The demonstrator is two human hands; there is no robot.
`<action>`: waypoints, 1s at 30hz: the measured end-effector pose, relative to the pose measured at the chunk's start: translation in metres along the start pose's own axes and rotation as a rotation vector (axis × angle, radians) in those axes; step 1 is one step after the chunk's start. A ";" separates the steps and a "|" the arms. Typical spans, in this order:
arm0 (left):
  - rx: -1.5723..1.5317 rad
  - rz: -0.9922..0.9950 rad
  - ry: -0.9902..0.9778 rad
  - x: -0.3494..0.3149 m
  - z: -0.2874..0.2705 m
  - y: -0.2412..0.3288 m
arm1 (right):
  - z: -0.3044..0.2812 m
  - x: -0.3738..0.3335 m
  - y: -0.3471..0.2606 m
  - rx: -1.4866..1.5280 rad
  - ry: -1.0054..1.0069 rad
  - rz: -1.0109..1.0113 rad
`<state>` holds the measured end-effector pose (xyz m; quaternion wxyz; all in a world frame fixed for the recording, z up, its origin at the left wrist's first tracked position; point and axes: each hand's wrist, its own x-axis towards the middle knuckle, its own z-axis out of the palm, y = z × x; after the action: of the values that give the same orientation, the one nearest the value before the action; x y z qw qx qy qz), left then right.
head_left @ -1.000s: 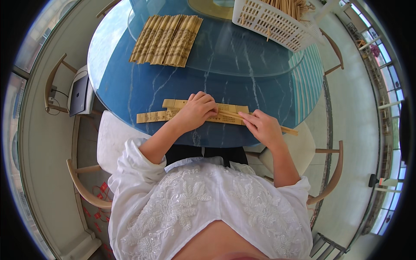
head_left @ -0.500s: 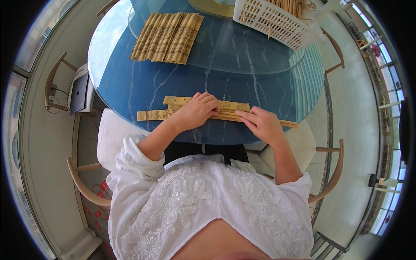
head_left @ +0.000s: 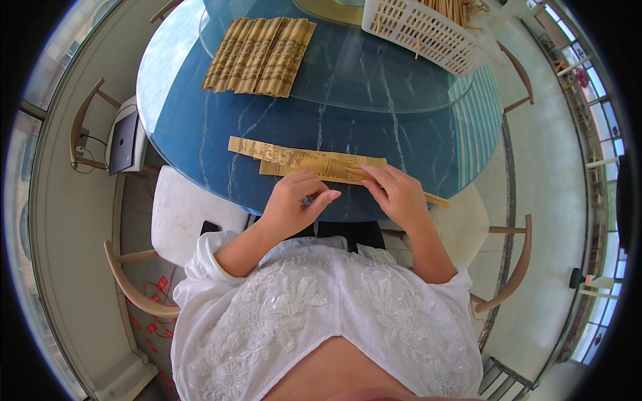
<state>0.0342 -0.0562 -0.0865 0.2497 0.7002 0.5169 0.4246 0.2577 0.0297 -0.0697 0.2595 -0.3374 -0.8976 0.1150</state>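
Note:
Two printed kraft-paper chopstick sleeves lie overlapped at the near side of the table: a slanting sleeve (head_left: 264,150) over a flatter sleeve (head_left: 271,167). My right hand (head_left: 401,197) pinches their right part between thumb and fingers. Thin wooden chopsticks (head_left: 437,200) stick out past that hand on the right; their other length is hidden by fingers and paper. My left hand (head_left: 294,202) is just below the paper at the table's front edge. Its fingers curl loosely with the thumb apart, and nothing shows in it.
Farther back lies a neat row of similar paper sleeves (head_left: 257,57). A white slotted basket (head_left: 428,37) of wooden chopsticks stands at the back right on the glass turntable (head_left: 348,80). Left are a laptop (head_left: 122,144) on a chair and a phone (head_left: 210,227) on the near seat.
My left hand has come off the paper toward me and its fingers have loosened. The left-reaching sleeve has swung upward at its left end. My right hand stays on the sleeves.

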 end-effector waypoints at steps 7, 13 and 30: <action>-0.803 -0.448 0.161 -0.021 0.027 -0.017 | 0.005 -0.014 -0.015 0.020 0.014 -0.009; -0.852 -0.418 0.164 -0.026 0.031 -0.020 | 0.018 -0.021 -0.024 0.127 0.058 -0.028; -1.067 -0.490 0.328 -0.020 0.012 0.003 | 0.019 -0.024 -0.039 0.385 -0.044 0.185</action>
<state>0.0435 -0.0751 -0.0971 0.5736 0.2647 0.4107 0.6574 0.2419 -0.0160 -0.0804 0.2877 -0.3601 -0.8296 0.3150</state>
